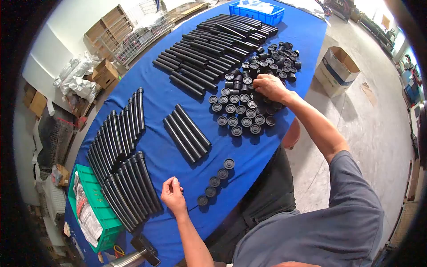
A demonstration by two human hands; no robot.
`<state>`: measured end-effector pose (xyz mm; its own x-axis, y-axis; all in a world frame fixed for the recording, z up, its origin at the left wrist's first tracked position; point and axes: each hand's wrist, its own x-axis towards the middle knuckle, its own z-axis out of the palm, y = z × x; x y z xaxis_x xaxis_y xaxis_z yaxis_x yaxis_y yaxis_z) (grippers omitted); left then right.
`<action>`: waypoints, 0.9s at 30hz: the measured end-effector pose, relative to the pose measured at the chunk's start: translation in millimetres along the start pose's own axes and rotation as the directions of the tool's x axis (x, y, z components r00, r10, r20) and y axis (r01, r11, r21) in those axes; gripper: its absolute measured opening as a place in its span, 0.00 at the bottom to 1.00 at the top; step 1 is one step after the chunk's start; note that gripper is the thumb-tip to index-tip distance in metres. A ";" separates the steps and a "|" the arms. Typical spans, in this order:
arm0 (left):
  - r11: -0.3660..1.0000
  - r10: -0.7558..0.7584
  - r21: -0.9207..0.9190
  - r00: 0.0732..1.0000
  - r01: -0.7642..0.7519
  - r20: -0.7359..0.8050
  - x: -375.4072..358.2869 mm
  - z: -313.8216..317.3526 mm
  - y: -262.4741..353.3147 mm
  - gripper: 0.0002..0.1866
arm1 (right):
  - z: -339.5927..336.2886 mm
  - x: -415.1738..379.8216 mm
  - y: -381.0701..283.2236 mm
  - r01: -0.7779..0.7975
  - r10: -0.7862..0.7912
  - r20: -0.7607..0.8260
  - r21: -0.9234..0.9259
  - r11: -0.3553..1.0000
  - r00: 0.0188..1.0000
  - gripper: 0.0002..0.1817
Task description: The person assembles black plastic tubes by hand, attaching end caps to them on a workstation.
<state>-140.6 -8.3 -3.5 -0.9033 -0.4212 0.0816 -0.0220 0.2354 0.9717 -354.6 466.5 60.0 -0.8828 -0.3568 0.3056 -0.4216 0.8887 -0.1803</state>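
My right hand (pixel 269 88) reaches into a spread of round black caps (pixel 240 109) on the blue cloth; its fingers curl down among them, and what they grip is hidden. My left hand (pixel 173 194) hovers over the cloth with fingers curled together, between a stack of black tubes and a short row of caps (pixel 215 181). A small group of black tubes (pixel 187 135) lies in the middle. Capped black tubes (pixel 133 189) lie in rows at the left, and many more tubes (pixel 209 49) lie at the far side.
A green crate (pixel 108 230) with newspaper stands at the table's left edge, near a dark metal tool (pixel 144 250). A blue crate (pixel 276 17) sits at the far end. On the floor at the right is an open cardboard box (pixel 333 73).
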 end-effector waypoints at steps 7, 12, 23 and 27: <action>0.999 0.025 -0.024 1.000 -0.025 -0.001 -0.3 0.7 2.4 0.06 | -24.5 3.5 9.6 0.104 -0.105 -0.061 -0.013 0.994 0.993 0.07; 1.000 0.020 -0.004 1.000 -0.020 0.001 0.1 2.5 4.6 0.06 | -47.0 -5.2 -0.6 0.062 0.002 0.272 -0.226 0.972 0.962 0.09; 1.000 0.015 -0.016 1.000 -0.015 -0.001 -1.4 0.9 4.7 0.06 | -17.6 -11.8 22.4 0.140 -0.090 0.282 -0.165 0.976 0.955 0.05; 1.000 0.016 -0.022 1.000 -0.016 -0.001 -0.8 0.6 2.5 0.06 | -13.3 -11.4 25.6 0.102 -0.042 0.268 -0.215 0.971 0.963 0.04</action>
<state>-140.2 -6.9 -1.3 -0.9030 -0.4183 0.0977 0.0024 0.2227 0.9749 -352.5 497.2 64.3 -0.8875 -0.4579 0.0512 -0.4552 0.8886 0.0571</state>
